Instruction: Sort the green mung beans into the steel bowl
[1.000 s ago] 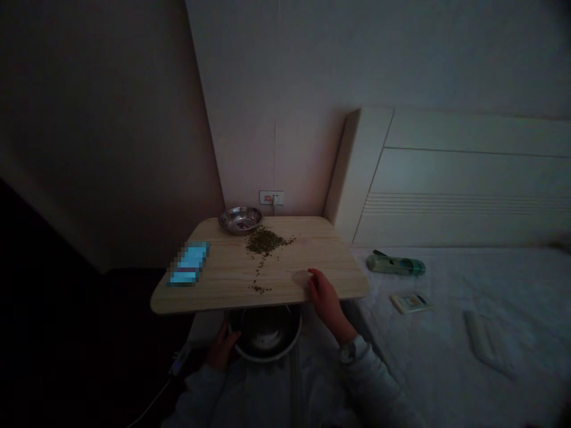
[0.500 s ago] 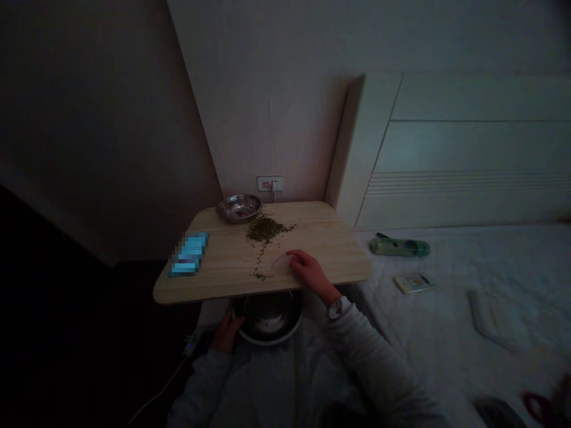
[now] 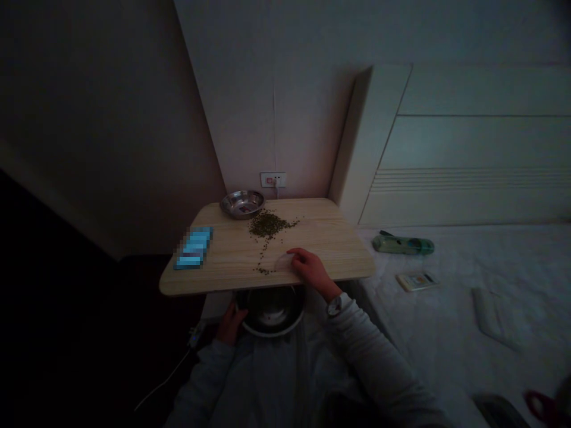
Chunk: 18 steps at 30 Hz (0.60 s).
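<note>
Small green beans (image 3: 267,225) lie heaped and trailing on the wooden table (image 3: 325,238). Beside the trail, the right hand (image 3: 313,276) pinches what seems a clear plastic piece (image 3: 282,263); the left hand (image 3: 231,325) clamps its fingers on a bowl (image 3: 273,321) below the near edge.

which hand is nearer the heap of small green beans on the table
Right. The right hand is over the wooden table, toward the camera and right of the small green beans; the left hand is farther, below the near edge, gripping the larger bowl.
</note>
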Each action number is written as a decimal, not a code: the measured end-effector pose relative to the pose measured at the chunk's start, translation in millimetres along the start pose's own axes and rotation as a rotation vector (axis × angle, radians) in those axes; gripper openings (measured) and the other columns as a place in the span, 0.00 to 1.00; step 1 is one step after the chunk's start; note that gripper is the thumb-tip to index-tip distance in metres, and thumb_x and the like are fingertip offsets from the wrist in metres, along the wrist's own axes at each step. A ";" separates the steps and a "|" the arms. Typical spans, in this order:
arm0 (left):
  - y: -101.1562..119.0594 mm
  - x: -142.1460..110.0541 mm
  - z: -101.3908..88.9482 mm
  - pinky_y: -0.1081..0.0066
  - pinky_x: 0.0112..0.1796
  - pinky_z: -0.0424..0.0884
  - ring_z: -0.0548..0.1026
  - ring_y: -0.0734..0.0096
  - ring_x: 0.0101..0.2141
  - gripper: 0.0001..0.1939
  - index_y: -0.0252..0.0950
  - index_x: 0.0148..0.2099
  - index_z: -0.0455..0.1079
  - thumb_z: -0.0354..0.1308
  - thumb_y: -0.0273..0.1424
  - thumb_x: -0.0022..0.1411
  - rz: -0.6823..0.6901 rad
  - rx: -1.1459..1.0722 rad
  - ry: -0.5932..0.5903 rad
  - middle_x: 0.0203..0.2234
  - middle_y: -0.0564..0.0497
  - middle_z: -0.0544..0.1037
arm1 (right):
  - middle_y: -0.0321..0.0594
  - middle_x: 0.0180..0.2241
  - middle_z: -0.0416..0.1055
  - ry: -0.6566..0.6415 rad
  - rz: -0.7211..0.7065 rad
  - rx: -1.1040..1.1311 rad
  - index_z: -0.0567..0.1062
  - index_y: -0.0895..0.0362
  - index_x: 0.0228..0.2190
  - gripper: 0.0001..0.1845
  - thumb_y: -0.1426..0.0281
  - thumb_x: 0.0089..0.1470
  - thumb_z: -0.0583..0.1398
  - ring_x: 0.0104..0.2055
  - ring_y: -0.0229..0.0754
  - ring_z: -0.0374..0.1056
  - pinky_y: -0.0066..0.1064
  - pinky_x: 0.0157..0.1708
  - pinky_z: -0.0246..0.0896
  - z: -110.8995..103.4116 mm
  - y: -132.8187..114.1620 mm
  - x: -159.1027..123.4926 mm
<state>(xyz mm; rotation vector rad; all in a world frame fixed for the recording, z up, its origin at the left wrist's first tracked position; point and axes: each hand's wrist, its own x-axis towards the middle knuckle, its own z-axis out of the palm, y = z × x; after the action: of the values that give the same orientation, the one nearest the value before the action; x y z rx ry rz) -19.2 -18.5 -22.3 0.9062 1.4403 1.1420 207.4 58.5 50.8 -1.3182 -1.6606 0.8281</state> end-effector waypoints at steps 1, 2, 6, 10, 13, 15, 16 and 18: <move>0.2 0.7 -0.3 0.66 0.49 0.60 0.64 0.57 0.51 0.22 0.36 0.42 0.71 0.58 0.33 0.41 -0.008 -0.005 -0.014 0.42 0.46 0.75 | 0.33 0.20 0.63 -0.007 -0.001 -0.001 0.73 0.58 0.36 0.19 0.70 0.41 0.51 0.23 0.34 0.57 0.25 0.25 0.52 0.0 0.4 0.1; 0.4 1.2 -0.5 0.66 0.50 0.60 0.64 0.57 0.51 0.22 0.37 0.42 0.71 0.58 0.33 0.41 -0.011 -0.010 -0.020 0.42 0.47 0.75 | 0.33 0.20 0.63 -0.017 -0.002 0.002 0.73 0.58 0.36 0.19 0.70 0.41 0.51 0.23 0.34 0.57 0.25 0.25 0.52 -0.1 0.8 0.2; 0.2 1.7 -1.0 0.65 0.50 0.59 0.63 0.56 0.52 0.24 0.37 0.44 0.70 0.59 0.33 0.40 -0.007 -0.018 0.001 0.43 0.47 0.75 | 0.32 0.20 0.63 -0.046 -0.010 0.022 0.73 0.58 0.36 0.18 0.70 0.41 0.51 0.24 0.34 0.57 0.25 0.25 0.52 -1.5 -0.1 0.0; -0.3 2.1 -1.2 0.66 0.48 0.62 0.66 0.57 0.50 0.26 0.36 0.45 0.69 0.60 0.34 0.39 -0.033 -0.036 -0.018 0.44 0.46 0.74 | 0.32 0.20 0.63 -0.055 -0.012 0.019 0.73 0.58 0.36 0.18 0.71 0.41 0.51 0.23 0.34 0.57 0.25 0.25 0.53 -3.1 -3.3 -0.8; -2.5 3.4 -1.0 0.66 0.45 0.65 0.68 0.56 0.48 0.27 0.36 0.44 0.69 0.60 0.36 0.38 -0.063 -0.049 -0.014 0.43 0.45 0.75 | 0.32 0.20 0.63 -0.062 -0.022 0.023 0.73 0.58 0.35 0.18 0.71 0.41 0.51 0.23 0.34 0.58 0.25 0.25 0.53 -3.3 -4.1 -1.2; -5.2 4.5 -0.9 0.65 0.45 0.65 0.68 0.55 0.47 0.26 0.35 0.43 0.70 0.60 0.36 0.37 -0.065 -0.044 0.004 0.42 0.45 0.75 | 0.32 0.20 0.63 -0.064 -0.025 0.032 0.73 0.58 0.35 0.17 0.71 0.42 0.51 0.23 0.34 0.58 0.25 0.25 0.53 -3.0 -3.1 -1.2; -6.7 4.9 -0.8 0.64 0.46 0.64 0.68 0.55 0.47 0.26 0.35 0.43 0.70 0.60 0.36 0.38 -0.050 -0.039 0.019 0.41 0.45 0.76 | 0.32 0.20 0.63 -0.065 -0.025 0.038 0.73 0.58 0.35 0.17 0.71 0.42 0.51 0.23 0.34 0.58 0.25 0.25 0.53 -2.9 -2.4 -1.1; -9.3 5.5 -0.5 0.65 0.47 0.63 0.68 0.56 0.47 0.24 0.36 0.43 0.70 0.59 0.36 0.40 0.005 -0.028 0.046 0.41 0.45 0.76 | 0.32 0.20 0.63 -0.064 -0.025 0.044 0.73 0.58 0.35 0.17 0.71 0.42 0.51 0.23 0.34 0.57 0.25 0.25 0.53 -2.6 -0.9 -1.0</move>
<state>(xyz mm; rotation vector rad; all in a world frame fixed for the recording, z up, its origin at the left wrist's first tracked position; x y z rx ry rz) -20.3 -15.7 -32.7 0.8694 1.4568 1.1908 209.5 57.3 52.5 -1.2503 -1.6958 0.8946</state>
